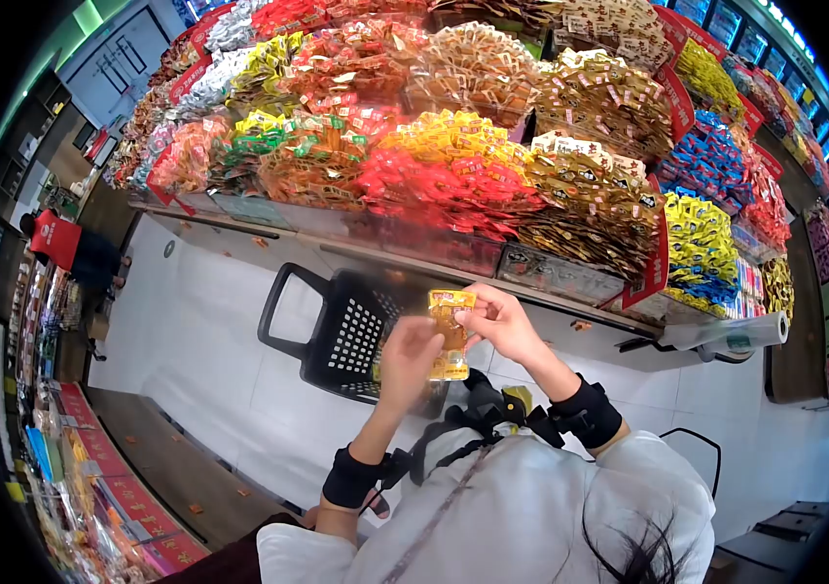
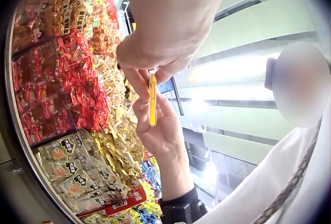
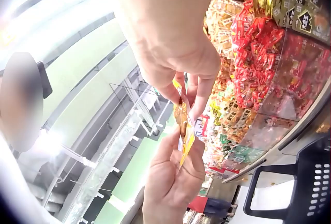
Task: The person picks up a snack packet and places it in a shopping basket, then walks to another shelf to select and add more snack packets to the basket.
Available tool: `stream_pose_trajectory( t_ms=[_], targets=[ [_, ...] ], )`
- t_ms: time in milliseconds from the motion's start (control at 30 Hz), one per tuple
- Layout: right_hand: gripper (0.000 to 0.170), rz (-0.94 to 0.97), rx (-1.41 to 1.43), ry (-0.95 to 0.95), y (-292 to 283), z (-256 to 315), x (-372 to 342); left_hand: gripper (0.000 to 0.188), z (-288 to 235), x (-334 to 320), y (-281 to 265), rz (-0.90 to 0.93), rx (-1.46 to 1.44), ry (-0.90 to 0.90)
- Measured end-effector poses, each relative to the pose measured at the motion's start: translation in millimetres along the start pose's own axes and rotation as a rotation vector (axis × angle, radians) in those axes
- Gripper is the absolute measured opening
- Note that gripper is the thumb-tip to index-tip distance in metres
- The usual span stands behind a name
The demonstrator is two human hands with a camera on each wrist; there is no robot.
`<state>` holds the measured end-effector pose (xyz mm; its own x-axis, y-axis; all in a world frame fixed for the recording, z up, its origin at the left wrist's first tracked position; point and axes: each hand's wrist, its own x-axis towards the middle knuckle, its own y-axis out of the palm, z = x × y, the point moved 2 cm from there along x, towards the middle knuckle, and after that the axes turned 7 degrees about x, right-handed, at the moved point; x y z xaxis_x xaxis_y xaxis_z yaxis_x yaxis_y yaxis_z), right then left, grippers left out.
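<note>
A small yellow packet (image 1: pixel 450 336) is held upright between both hands in the head view. The right hand (image 1: pixel 504 323) pinches its upper right edge with thumb and fingers. The left hand (image 1: pixel 408 362) grips its left side, slightly blurred. In the left wrist view the packet (image 2: pixel 153 100) appears edge-on, thin and yellow, with the left hand (image 2: pixel 160 43) above and the right hand (image 2: pixel 164 131) below. The right wrist view shows brown contents in the packet (image 3: pixel 183 123), between the right hand (image 3: pixel 176 53) and the left hand (image 3: pixel 173 182).
A black basket (image 1: pixel 348 336) stands below and left of the hands. Beyond them, a tiered display (image 1: pixel 453 185) holds heaps of wrapped snacks. A roll of clear bags (image 1: pixel 760 333) sticks out at the right. A person in a red top (image 1: pixel 54 240) is at the far left.
</note>
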<state>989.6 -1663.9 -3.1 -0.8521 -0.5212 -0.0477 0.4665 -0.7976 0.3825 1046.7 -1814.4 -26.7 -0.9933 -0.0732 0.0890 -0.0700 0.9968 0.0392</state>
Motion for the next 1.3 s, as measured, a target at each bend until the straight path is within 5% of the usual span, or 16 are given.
stream_pose_trajectory(
  t_ms=[600,967,1300],
  targets=[
    [0.014,-0.075,0.010,-0.046,15.7,-10.5,-31.0,0.021,5.4,-20.8,-9.0,0.099,0.060,0.067],
    [0.015,-0.167,0.012,-0.053,14.3,-13.4,-47.0,0.024,8.5,-27.5,-1.6,0.167,-0.089,-0.050],
    [0.019,-0.392,0.030,-0.169,-38.3,21.4,-22.5,0.019,8.7,18.6,2.8,0.132,0.013,-0.069]
  ],
)
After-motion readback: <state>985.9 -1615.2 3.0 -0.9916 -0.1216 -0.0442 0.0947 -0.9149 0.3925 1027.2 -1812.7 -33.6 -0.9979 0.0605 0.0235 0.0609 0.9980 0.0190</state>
